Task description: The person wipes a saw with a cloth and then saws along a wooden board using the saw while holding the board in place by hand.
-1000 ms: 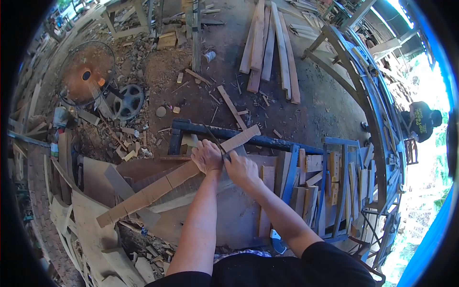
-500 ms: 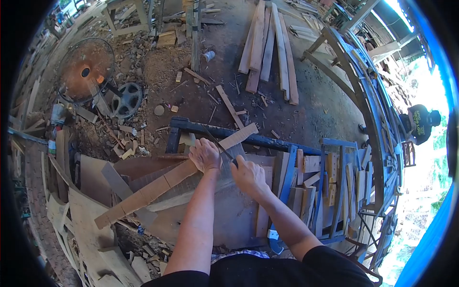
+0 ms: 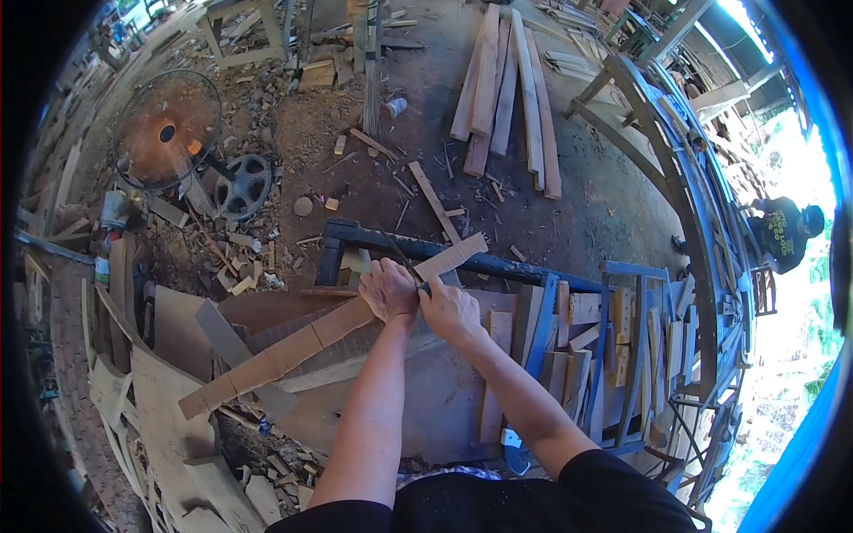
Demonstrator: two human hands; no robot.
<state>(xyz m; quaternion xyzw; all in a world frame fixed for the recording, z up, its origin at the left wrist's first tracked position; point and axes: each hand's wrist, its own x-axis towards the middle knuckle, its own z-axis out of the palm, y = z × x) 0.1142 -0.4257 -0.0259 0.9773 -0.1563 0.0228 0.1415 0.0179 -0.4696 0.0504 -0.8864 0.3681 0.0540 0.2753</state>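
A long narrow wooden board (image 3: 275, 360) lies slanted across the work surface, with several thin lines across its face. My left hand (image 3: 388, 290) is closed over the board's upper part and holds it down. In my right hand (image 3: 451, 311) is the dark handle of a tool with a long, thin dark blade (image 3: 405, 259). The blade crosses the board close beside my left fingers and points away from me. Whether it is a saw or a file I cannot tell. My two hands nearly touch, and the right fingers hide most of the handle.
A dark beam (image 3: 400, 244) runs behind the board. A blue toothed saw blade (image 3: 544, 324) and wooden offcuts (image 3: 569, 377) stand to the right. Planks (image 3: 506, 89) lie on the ground ahead, a round fan (image 3: 169, 133) stands at left, and a person (image 3: 782, 233) is at far right.
My right hand has moved forward and left along the blade's line, up to my left hand. The left hand stays on the board. The view has shifted slightly.
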